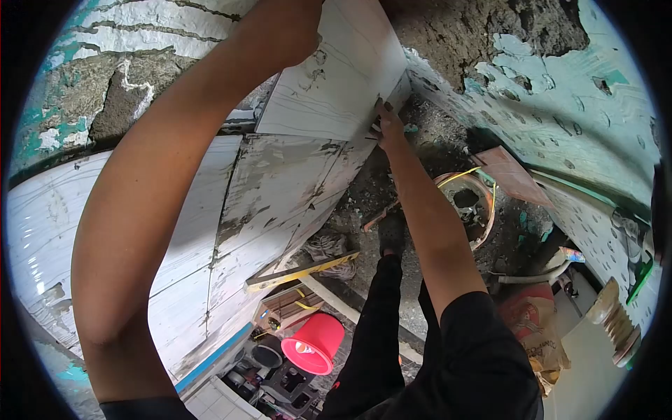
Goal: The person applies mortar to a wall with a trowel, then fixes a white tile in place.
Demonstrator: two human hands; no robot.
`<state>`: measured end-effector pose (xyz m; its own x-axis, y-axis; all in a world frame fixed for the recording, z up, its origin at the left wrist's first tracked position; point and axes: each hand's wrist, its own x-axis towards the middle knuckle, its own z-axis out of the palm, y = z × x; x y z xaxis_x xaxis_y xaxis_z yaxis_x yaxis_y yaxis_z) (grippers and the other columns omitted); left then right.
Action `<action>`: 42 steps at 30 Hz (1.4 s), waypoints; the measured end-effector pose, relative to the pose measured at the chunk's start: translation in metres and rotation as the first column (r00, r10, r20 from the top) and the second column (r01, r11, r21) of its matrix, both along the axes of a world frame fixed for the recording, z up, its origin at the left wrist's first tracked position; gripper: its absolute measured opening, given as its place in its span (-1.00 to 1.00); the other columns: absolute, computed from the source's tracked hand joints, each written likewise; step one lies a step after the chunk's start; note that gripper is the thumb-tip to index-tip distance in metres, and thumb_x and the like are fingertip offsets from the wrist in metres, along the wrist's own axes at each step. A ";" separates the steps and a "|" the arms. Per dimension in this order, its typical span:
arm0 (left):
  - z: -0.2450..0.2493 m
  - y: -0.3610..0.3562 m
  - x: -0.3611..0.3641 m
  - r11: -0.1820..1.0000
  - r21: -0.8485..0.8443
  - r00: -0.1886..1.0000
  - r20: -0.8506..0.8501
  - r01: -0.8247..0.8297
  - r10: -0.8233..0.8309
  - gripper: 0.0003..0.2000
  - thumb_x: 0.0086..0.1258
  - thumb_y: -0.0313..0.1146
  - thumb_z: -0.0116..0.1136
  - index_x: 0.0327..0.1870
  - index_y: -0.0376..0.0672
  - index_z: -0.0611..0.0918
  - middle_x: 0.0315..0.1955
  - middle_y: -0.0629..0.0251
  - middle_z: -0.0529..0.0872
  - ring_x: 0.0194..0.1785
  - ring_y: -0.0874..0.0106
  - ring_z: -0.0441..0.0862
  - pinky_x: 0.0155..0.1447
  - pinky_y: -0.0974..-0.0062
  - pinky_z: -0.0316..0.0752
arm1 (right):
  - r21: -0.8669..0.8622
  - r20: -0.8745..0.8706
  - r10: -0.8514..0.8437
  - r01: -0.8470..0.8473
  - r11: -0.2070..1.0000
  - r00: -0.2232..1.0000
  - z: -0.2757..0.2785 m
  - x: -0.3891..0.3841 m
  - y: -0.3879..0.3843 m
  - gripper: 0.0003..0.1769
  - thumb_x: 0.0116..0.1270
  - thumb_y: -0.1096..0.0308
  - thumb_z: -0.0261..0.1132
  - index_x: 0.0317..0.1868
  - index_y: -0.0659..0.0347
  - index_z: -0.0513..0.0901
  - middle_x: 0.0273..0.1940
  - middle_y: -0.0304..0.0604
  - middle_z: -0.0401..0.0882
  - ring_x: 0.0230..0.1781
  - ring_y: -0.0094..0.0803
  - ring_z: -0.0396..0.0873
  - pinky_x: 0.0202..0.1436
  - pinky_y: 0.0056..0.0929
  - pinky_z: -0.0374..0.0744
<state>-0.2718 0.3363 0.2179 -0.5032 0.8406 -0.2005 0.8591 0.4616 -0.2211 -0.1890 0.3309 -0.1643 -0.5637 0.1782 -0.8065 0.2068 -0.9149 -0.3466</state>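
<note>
Tile point(336, 77) held high against the wall point(490, 28); left hand point(294, 31) pressing its face, fingers unseen, right hand point(387, 124) pinched on its edge. Seating step, I'd judge; next calls for lining up joints.

Both arms up, reaching forward. Left arm point(161, 189) bare, bent at elbow, left hand point(283, 31) highest, fingers out of sight. Right arm point(427, 217) nearly straight, black sleeve point(483, 336) at shoulder, right hand point(389, 126) lower, fingertips pinched.

White grey-veined tile point(336, 77), mortar-smeared, tilted, flat against wall point(483, 28).
</note>
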 end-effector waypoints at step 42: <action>-0.002 -0.012 0.014 0.997 0.067 0.990 -0.137 0.037 -0.028 -0.76 0.10 -0.57 0.13 -0.17 -0.40 0.56 -0.41 -0.11 0.62 -0.25 0.02 0.60 -0.14 0.19 0.49 | 0.045 -0.170 -0.111 0.121 0.992 0.979 0.013 -0.014 -0.015 -0.28 0.29 0.08 0.24 0.41 -0.22 0.11 0.20 -0.30 0.30 0.13 -0.27 0.34 0.10 -0.08 0.39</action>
